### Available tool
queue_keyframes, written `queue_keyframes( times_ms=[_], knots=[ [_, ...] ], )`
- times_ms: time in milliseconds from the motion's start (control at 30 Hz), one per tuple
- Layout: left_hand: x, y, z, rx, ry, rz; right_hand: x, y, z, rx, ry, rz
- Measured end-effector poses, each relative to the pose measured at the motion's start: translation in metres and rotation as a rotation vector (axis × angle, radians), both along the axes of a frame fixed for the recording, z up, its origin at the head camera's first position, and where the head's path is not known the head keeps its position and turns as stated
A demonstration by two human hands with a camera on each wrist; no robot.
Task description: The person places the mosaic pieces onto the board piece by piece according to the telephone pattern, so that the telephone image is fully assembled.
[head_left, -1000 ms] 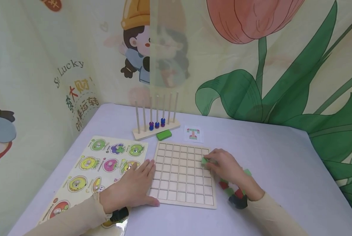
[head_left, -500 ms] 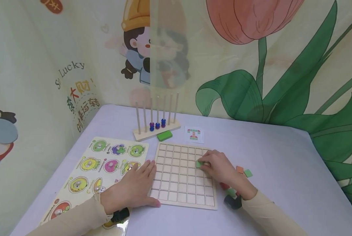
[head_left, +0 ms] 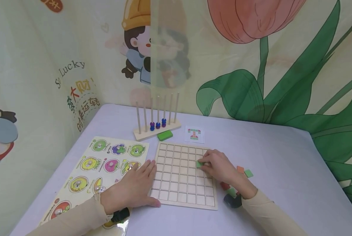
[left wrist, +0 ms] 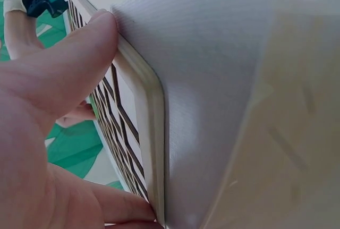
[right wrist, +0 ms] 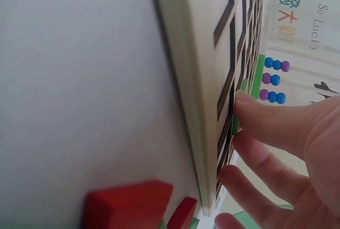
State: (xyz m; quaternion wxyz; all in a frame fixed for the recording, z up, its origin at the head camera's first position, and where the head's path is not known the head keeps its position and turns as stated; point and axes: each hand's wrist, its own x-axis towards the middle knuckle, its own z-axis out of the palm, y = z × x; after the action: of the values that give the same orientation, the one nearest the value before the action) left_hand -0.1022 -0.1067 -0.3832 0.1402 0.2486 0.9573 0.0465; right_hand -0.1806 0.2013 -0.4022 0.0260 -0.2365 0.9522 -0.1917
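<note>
A wooden grid board (head_left: 178,188) with rows of square cells lies in front of me. My left hand (head_left: 130,190) rests flat at its left side, fingers straight along the edge. In the left wrist view the thumb (left wrist: 87,43) touches the board's rim. My right hand (head_left: 220,167) pinches a small green square tile (head_left: 198,164) between thumb and fingertips, over a cell toward the grid's right side. The right wrist view shows the green tile (right wrist: 236,124) right at the grid surface, partly hidden by the fingers. Its other fingers hang near the rim.
Loose tiles, including an orange tile (head_left: 240,169), a green tile (head_left: 248,173) and red tiles (right wrist: 127,205), lie right of the board. Behind stand a bead peg rack (head_left: 143,133), a green block (head_left: 165,135) and a pattern card (head_left: 201,139). A fruit puzzle (head_left: 84,177) lies left.
My right hand has moved a little left with the green tile, from the grid's right-hand column to further in, then stayed there. The left hand has kept its place.
</note>
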Motion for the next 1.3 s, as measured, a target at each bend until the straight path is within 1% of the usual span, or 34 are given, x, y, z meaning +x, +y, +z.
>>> queue_keyframes(
  times_ms=[100, 233, 300, 433, 500, 567, 700, 833, 900, 1000, 1167, 1300],
  knots=[
    [0.000, 0.000, 0.000, -0.002, -0.001, 0.002, 0.000, 0.004, 0.000, -0.015, 0.014, 0.006],
    [0.000, 0.000, 0.002, -0.009, -0.003, 0.000, 0.003, 0.015, 0.003, -0.045, 0.049, -0.015],
    [0.001, 0.000, 0.002, -0.012, -0.002, 0.000, 0.007, 0.022, 0.006, -0.052, 0.055, -0.047],
    [0.000, 0.001, 0.003, -0.015, 0.005, -0.001, 0.018, 0.037, 0.013, -0.037, 0.031, -0.128],
    [0.000, 0.001, 0.003, -0.014, 0.006, 0.001, 0.025, 0.043, 0.015, -0.025, 0.023, -0.143],
    [0.000, 0.001, 0.003, -0.011, 0.006, 0.001, 0.033, 0.049, 0.016, -0.005, 0.014, -0.140],
    [0.000, 0.000, 0.002, 0.000, 0.002, -0.002, 0.049, 0.058, 0.015, 0.036, -0.020, -0.097],
    [0.000, 0.000, 0.002, 0.004, 0.003, -0.007, 0.060, 0.063, 0.013, 0.067, -0.033, -0.055],
    [0.000, 0.000, 0.002, 0.002, 0.004, -0.009, 0.062, 0.064, 0.011, 0.084, -0.024, -0.048],
    [0.000, 0.000, 0.003, -0.004, 0.011, -0.014, 0.063, 0.063, 0.009, 0.105, -0.009, -0.067],
    [0.000, -0.001, 0.003, -0.011, 0.023, -0.028, 0.062, 0.061, 0.006, 0.122, 0.010, -0.113],
    [-0.001, 0.000, 0.004, -0.008, 0.023, -0.028, 0.060, 0.059, 0.005, 0.123, 0.024, -0.128]
  ],
)
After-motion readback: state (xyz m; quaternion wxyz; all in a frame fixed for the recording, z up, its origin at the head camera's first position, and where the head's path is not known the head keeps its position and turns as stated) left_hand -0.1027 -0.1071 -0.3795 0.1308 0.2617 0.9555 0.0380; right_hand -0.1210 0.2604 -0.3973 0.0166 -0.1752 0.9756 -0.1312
